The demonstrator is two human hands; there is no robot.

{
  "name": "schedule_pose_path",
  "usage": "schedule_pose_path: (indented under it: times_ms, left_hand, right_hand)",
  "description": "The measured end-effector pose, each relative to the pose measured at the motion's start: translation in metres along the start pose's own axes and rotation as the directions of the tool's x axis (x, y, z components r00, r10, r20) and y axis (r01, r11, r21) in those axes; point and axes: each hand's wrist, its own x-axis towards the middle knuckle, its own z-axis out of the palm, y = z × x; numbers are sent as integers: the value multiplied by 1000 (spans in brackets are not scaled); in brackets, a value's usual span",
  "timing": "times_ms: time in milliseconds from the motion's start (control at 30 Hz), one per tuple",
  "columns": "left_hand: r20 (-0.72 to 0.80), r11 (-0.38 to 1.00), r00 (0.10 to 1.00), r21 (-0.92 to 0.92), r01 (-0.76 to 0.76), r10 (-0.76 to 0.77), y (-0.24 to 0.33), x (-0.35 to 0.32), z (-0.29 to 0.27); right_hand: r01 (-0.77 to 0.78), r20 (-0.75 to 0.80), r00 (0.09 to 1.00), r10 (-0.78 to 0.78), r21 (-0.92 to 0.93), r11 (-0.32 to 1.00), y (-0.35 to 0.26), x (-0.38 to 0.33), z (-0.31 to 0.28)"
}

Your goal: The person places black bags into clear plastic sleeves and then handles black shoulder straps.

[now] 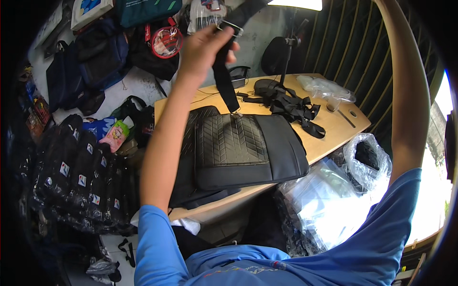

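Observation:
My left hand (202,47) is raised high and shut on a black strap (224,81) near its metal buckle (230,27). The strap hangs down to a black bag (238,152) with a quilted front pocket, lying flat on the wooden table (334,126). My right arm reaches up along the right edge of the view, and its hand is out of the picture. The strap's upper end runs toward the top edge, where it leaves the view.
A heap of black straps (291,105) lies on the table behind the bag, beside clear plastic bags (324,86). Packed black bags (81,176) are stacked on the floor at left. More bags (95,62) hang or lie at back left. Plastic wrapping (334,195) sits by the table's right side.

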Motion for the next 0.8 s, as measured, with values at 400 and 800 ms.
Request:
schedule_pose_path:
  times_ms: [400,800]
  left_hand:
    - [24,991,1000,-136,15,-11,172,-81,-45]
    - [-313,988,938,-1,157,-149,251,-168,-13]
  right_hand:
    - [-943,699,295,652,104,315,235,-218,10]
    - [-506,733,-295,613,-664,550,129,-387,4]
